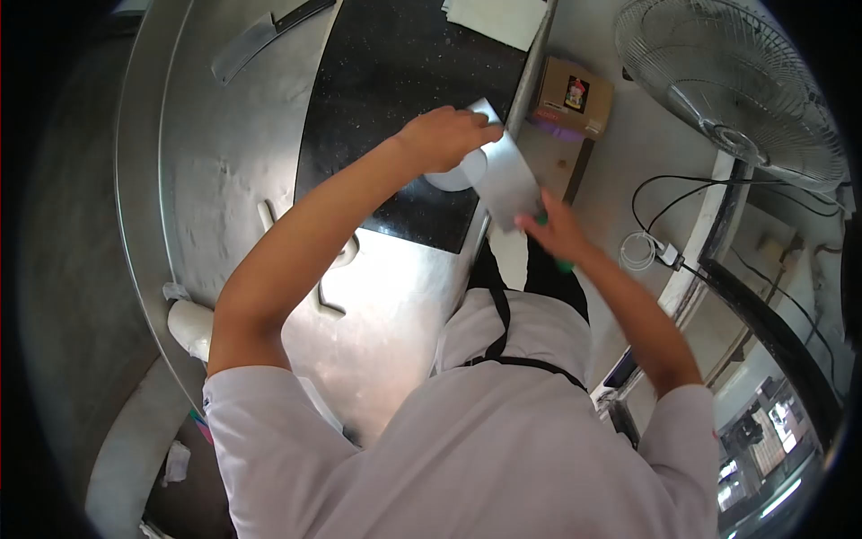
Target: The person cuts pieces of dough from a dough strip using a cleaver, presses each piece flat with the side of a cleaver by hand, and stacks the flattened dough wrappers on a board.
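My right hand (558,232) is closed round the green handle (564,265) of a wide metal blade (510,175). At the blade's far end, my left hand (449,139) has its fingers bent against the metal. A pale round piece (460,171) lies beside the blade, just below my left hand and partly covered. Both hands are over the right edge of a black board (386,81), which rests on a steel table (215,153).
A cleaver (247,49) lies at the table's far left. Pale curved pieces (328,305) are near my left forearm, and white sheets (498,18) sit on the board's far end. A cardboard box (575,97), a fan (732,99) and cables (639,251) are at right.
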{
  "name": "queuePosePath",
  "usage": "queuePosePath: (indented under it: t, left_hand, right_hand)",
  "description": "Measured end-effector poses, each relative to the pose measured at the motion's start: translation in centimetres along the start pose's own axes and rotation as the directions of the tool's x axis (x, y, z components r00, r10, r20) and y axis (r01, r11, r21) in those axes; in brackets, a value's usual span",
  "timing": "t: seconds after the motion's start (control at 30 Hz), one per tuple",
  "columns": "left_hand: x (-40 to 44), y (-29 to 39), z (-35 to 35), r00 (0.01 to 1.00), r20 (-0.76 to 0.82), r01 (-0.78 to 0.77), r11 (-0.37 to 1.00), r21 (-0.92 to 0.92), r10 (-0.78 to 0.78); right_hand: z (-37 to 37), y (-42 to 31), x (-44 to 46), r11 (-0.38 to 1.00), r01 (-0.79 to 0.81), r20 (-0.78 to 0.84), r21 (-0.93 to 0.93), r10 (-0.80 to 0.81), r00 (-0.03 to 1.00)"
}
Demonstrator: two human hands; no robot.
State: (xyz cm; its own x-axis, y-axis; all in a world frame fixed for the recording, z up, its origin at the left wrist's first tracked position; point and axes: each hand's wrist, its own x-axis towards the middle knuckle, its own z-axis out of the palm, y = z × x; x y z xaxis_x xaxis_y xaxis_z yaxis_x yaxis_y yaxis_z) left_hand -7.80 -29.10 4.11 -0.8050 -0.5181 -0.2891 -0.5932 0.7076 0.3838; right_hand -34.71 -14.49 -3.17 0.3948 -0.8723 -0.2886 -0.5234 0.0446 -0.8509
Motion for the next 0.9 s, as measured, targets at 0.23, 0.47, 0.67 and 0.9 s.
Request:
queuePosePath:
  t: [0.23, 0.47, 0.67, 0.9]
  left_hand:
    - [2.1, -0.3, -1.6, 0.987, 0.162, -0.064, 0.962, 0.265, 0.022]
    - [1.7, -0.9, -1.6, 0.996, 0.084, -0.064, 0.95, 0.304, 0.04]
    - [1.2, -0.1, -3.5, 0.964, 0.263, -0.09, 0.98, 0.179, 0.041]
    - [-2.3, -0.8, -5.7, 0.982, 0.148, 0.152, 0.951, -0.269, -0.115]
  right_hand:
    - [-2.8, -1.1, -11.7, 0.939, -0.343, 0.235, 0.009, 0.332, 0.914]
    - [-9.3, -1.4, 3.2, 0.993, 0.06, -0.171, -0.104, -0.077, 0.982]
    - [-1.5, -1.0, 12.6, 0.982, 0.115, 0.05, -0.153, -0.108, 0.993]
    - [-0.3, -5.6, -1.5, 0.974, -0.102, 0.284, -0.201, 0.157, 0.946]
